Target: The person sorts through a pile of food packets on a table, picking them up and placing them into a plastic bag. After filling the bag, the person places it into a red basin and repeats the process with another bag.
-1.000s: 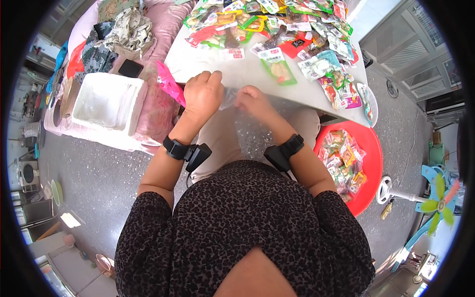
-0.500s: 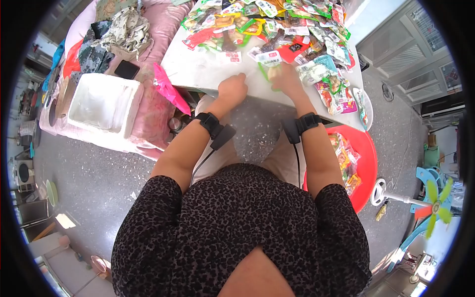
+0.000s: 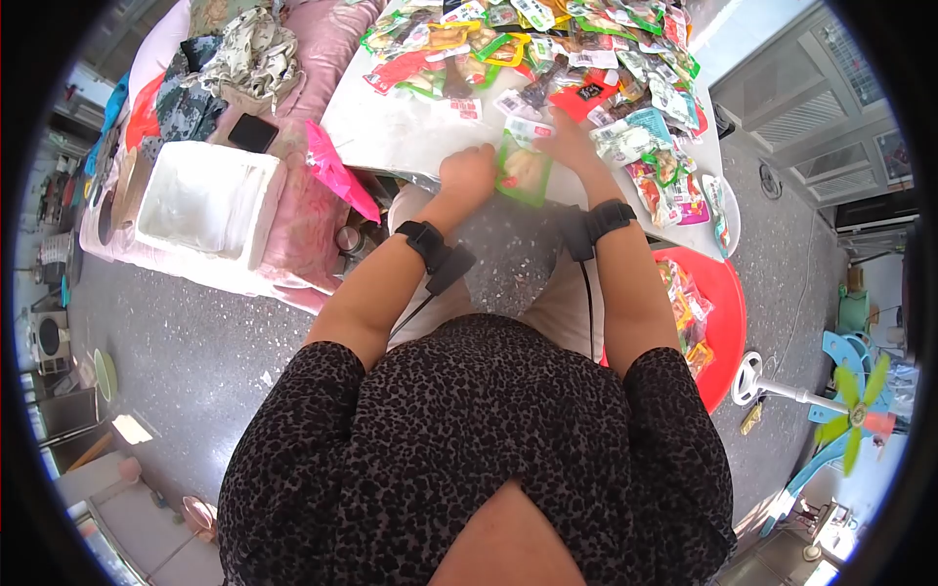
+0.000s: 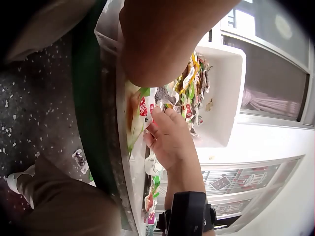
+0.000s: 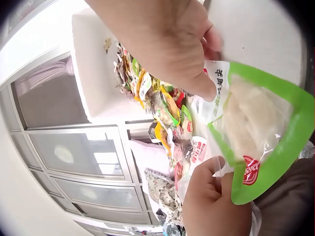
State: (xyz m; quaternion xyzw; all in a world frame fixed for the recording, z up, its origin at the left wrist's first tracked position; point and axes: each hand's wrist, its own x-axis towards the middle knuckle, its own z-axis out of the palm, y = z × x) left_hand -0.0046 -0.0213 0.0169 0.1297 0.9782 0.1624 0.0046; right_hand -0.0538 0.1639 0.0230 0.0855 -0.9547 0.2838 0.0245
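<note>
Since the earlier frame, the green-bordered packet [image 3: 525, 168] has moved from beneath the right hand [image 3: 570, 146] to the near edge of the counter [image 3: 386, 137], where it is held between the two hands. The left hand [image 3: 469, 174] is in nearly the same position.

Right hand: narrow, with thumb and fingers closed on the white printed top of the packet. The packet's clear window shows pale contents; a red logo is near its lower corner.

Left hand: fingers curled, gripping clear plastic film [image 4: 109, 27] just beside the packet. Contact between this hand and the packet cannot be determined.

Surroundings: a heap of mixed packets [image 3: 586, 57] covers the far part of the counter. A red basin [image 3: 731, 298] containing more packets stands below the counter, to the right. A bright pink bag [image 3: 337, 176] is located beside the counter's left corner, near a white foam box [image 3: 272, 210].
</note>
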